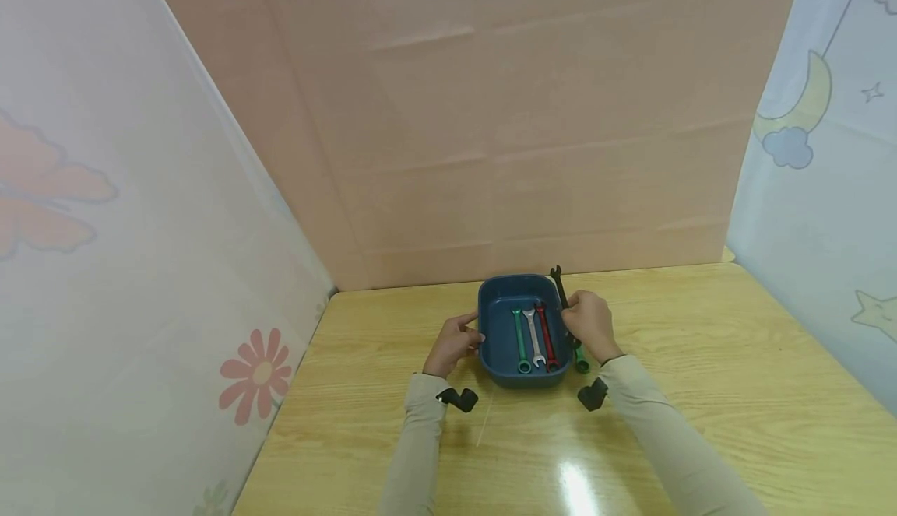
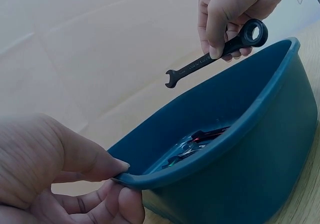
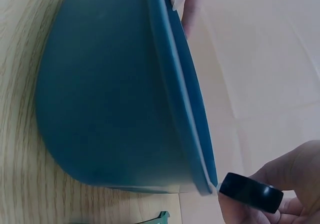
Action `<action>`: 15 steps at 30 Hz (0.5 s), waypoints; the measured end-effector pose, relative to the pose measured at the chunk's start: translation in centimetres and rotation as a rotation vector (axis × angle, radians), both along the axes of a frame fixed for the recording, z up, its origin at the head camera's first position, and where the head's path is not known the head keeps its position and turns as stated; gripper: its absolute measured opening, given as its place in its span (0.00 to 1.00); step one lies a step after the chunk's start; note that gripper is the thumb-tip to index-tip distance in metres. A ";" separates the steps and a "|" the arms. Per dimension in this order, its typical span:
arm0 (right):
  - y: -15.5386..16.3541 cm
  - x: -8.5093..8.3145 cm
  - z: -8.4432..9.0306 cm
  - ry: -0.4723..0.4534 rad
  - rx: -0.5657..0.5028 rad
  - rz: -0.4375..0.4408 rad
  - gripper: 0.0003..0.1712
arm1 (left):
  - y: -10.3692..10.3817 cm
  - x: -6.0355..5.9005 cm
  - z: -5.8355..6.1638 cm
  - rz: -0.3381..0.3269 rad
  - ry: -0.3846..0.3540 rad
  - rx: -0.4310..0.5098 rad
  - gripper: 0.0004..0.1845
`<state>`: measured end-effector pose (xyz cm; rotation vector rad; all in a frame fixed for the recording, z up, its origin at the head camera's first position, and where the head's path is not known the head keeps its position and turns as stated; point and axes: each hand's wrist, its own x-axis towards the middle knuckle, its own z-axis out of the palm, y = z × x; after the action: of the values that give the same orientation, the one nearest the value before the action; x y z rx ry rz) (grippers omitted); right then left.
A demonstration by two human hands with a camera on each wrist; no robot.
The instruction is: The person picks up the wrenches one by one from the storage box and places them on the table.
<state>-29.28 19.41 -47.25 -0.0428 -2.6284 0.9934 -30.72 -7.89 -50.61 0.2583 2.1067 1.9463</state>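
A blue plastic basin stands on the table, holding a green wrench, a silver wrench and a red wrench side by side. My left hand pinches the basin's left rim, thumb on the inner side and fingers outside in the left wrist view. At the opposite side, my right hand grips a black combination wrench by its shank, above rim height. Its ring end faces the right wrist camera. Another green wrench lies on the table right of the basin, partly hidden by that hand.
The wooden table meets a pinkish-beige backdrop behind the basin. Patterned pale sheets hang at both sides. A thin pale strip lies before the basin. Black camera mounts jut from both wrists.
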 end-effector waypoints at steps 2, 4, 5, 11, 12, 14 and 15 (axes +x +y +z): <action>0.1 0.0 0.0 0.004 -0.003 -0.002 0.13 | 0.0 0.1 0.1 0.004 0.000 -0.003 0.34; 0.2 0.0 0.1 0.008 -0.005 -0.007 0.13 | 0.1 0.1 0.1 0.008 -0.001 -0.006 0.34; 0.2 0.0 0.1 0.008 -0.006 -0.010 0.13 | 0.1 0.2 0.2 0.010 -0.002 -0.008 0.34; 0.6 0.3 0.3 0.001 -0.018 -0.016 0.14 | 0.2 0.2 0.5 0.017 -0.013 -0.016 0.34; 0.6 0.3 0.3 0.000 -0.018 -0.016 0.14 | 0.2 0.3 0.5 0.018 -0.012 -0.019 0.34; 0.8 0.5 0.3 -0.006 -0.018 -0.016 0.13 | 0.2 0.3 0.5 0.018 -0.016 -0.020 0.33; 0.8 0.5 0.3 -0.007 -0.019 -0.015 0.13 | 0.2 0.3 0.4 0.019 -0.015 -0.020 0.33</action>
<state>-28.75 20.22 -46.94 -0.0713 -2.6216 1.0146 -30.38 -7.73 -50.22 0.2206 2.1257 1.9303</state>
